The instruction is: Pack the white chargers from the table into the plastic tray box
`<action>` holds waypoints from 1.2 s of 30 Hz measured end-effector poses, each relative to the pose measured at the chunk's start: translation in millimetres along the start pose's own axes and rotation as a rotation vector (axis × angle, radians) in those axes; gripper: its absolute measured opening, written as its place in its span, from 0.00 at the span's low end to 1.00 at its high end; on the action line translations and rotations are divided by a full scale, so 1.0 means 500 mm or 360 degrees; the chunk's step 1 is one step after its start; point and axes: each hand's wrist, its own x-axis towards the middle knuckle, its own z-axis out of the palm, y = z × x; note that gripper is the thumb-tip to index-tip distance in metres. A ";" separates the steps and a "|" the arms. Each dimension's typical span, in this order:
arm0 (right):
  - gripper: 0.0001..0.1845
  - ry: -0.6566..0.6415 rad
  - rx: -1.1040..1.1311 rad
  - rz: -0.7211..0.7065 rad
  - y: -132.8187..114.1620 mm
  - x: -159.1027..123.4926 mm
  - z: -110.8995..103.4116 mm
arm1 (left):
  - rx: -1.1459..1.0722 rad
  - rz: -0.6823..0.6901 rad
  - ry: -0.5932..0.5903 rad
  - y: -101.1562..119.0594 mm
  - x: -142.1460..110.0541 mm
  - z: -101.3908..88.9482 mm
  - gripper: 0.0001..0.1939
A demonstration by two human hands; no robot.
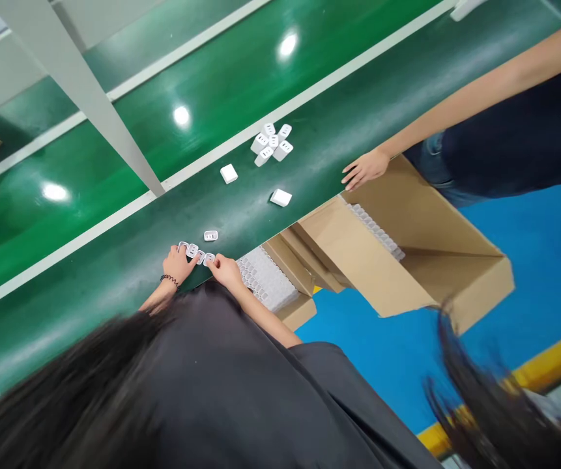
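My left hand, with a dark band on its wrist, and my right hand rest at the near edge of the green belt. Between them lies a short row of white chargers, port faces up. The fingers of both hands are curled and pinch the ends of this row. One more charger lies alone just beyond the row. Right of my right hand, an open cardboard box holds a white tray of packed chargers.
A cluster of chargers and two single white ones lie farther along the belt. A co-worker's hand lies flat by a larger open carton holding a row of chargers. A grey frame post crosses the belt.
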 end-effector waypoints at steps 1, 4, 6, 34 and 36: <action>0.16 0.0019 -0.0007 -0.0027 -0.005 -0.005 -0.004 | -0.0005 -0.0007 -0.0013 -0.001 -0.002 -0.003 0.28; 0.13 0.0087 -0.0055 -0.0232 -0.020 -0.021 -0.016 | -0.0027 -0.0007 -0.0050 -0.006 -0.008 -0.012 0.27; 0.10 0.0091 -0.0128 -0.0426 -0.027 -0.028 -0.017 | -0.0040 0.0009 -0.0083 -0.010 -0.012 -0.016 0.25; 0.23 -0.0121 -0.0732 -0.0419 -0.069 0.018 -0.035 | 0.0001 0.0099 -0.0286 -0.023 -0.033 -0.048 0.14; 0.23 -0.0128 -0.0739 -0.0421 -0.068 0.019 -0.034 | -0.0028 0.0097 -0.0171 -0.024 -0.028 -0.053 0.13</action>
